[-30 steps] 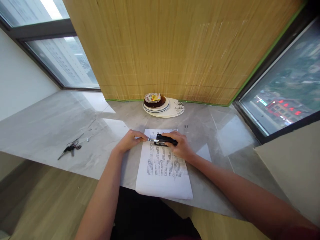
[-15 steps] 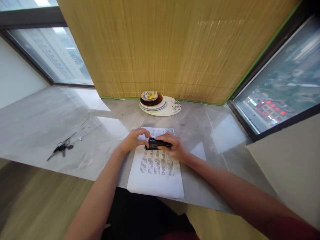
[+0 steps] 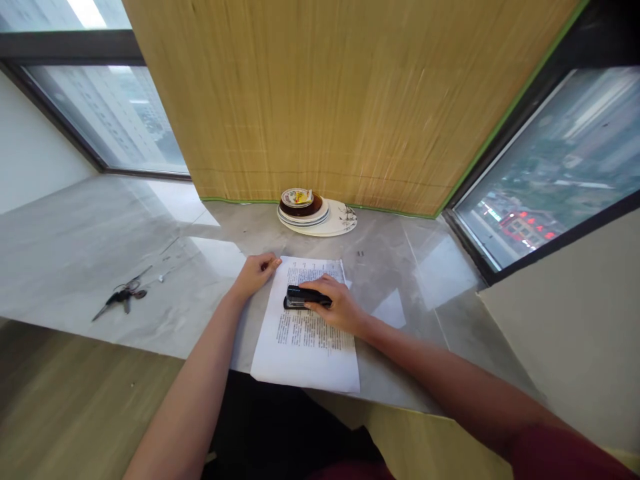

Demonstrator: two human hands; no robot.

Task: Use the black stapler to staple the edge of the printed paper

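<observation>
A black stapler (image 3: pixel 295 297) lies across the printed text, with my right hand (image 3: pixel 336 303) closed round its rear part and its front end pointing left. Beneath it is a white sheet of printed paper (image 3: pixel 305 367), perhaps more than one sheet, reaching to the front edge of the counter. At the paper's far left corner, my left hand (image 3: pixel 257 275) is closed, with thumb and fingertips pinching that corner. The other fingers are curled in, and the exact contact is small to see.
Behind the paper stands a stack of plates (image 3: pixel 304 217) on an oval white plate (image 3: pixel 340 223), against a bamboo blind (image 3: pixel 320 100). Keys (image 3: pixel 123 295) lie on the grey marble counter (image 3: pixel 170 327) at left. Two small staple-like bits (image 3: pixel 360 253) lie right of the paper.
My left hand has left the stapler's front end and moved left to the paper's corner. The stapler, still in my right hand, sits slightly nearer and further left.
</observation>
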